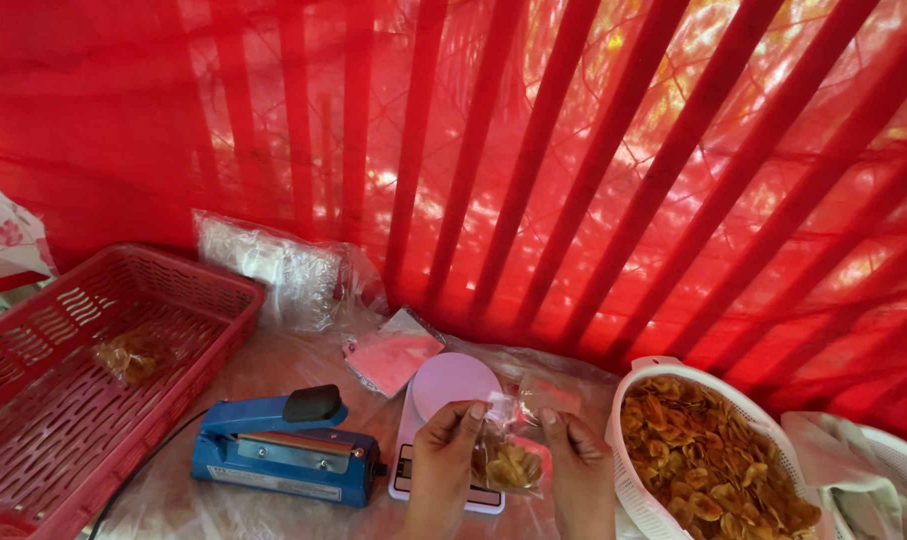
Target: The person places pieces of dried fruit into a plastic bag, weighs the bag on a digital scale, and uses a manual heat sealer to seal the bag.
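My left hand [444, 460] and my right hand [577, 468] together hold a small clear plastic bag of yellow chips [507, 455], pinching its top edge from both sides. The bag hangs just above the front of a white kitchen scale [444, 395] with a round pink-lit platform. A blue heat sealer [286, 445] with a black handle sits left of the scale. A white perforated basket [642, 500] full of yellow chips stands to the right of my right hand.
A red plastic crate [44, 400] at the left holds one packed chip bag [134, 355]. A stack of empty clear bags [284, 275] lies behind the sealer. A red striped screen fills the background. White cloth [854, 470] lies at the far right.
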